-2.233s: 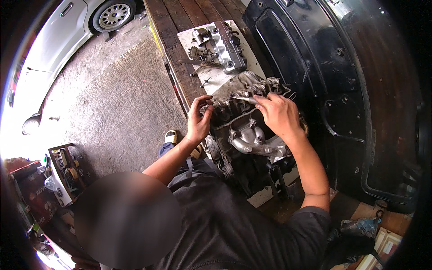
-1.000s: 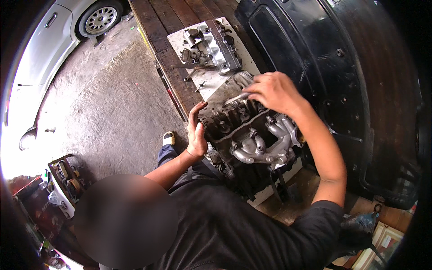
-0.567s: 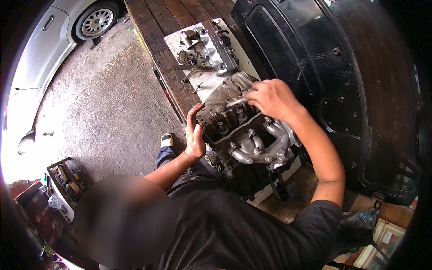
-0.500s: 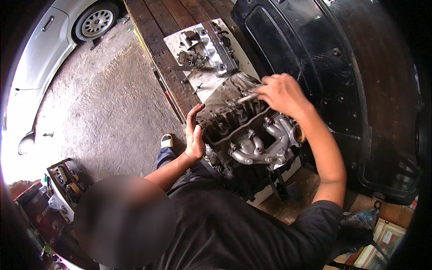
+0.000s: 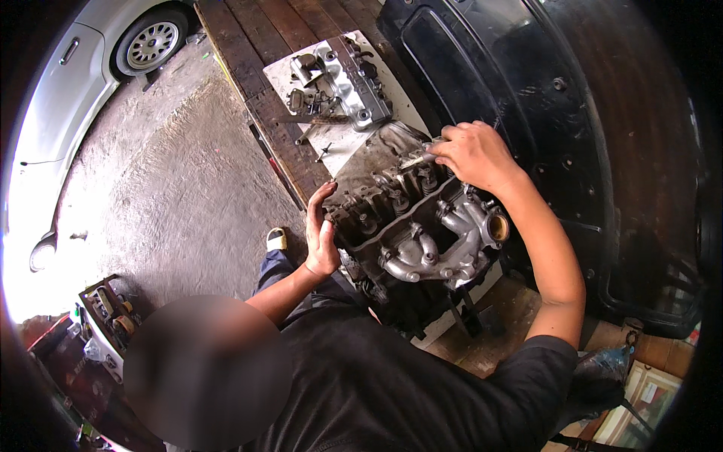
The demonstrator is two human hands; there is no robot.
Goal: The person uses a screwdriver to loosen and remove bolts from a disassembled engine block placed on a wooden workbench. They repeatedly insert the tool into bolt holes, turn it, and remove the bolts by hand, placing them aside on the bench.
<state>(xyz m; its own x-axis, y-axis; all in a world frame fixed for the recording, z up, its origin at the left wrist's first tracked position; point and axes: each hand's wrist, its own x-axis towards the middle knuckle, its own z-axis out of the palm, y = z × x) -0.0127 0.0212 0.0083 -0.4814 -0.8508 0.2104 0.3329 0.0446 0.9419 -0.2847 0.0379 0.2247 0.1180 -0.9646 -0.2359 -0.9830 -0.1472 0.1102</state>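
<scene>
A partly stripped engine stands before me, its cylinder head uncovered with valve springs showing. A silver intake manifold is on the near side. My left hand rests against the left end of the head, fingers stretched up and thumb apart, holding nothing. Over the far right end of the head, my right hand is closed, fingers bent down around a pale metal bar. The bar juts out leftward low over the head; its other end is hidden under the fingers.
Beyond the engine, a silver valve cover and small metal parts lie on a white board on the wooden bench. A large black panel stands to the right. A car is at far left, a tool tray lower left.
The view has shifted slightly. My right hand remains at the far right end of the head with the bar and looks less blurred. My left hand keeps its place against the engine.
</scene>
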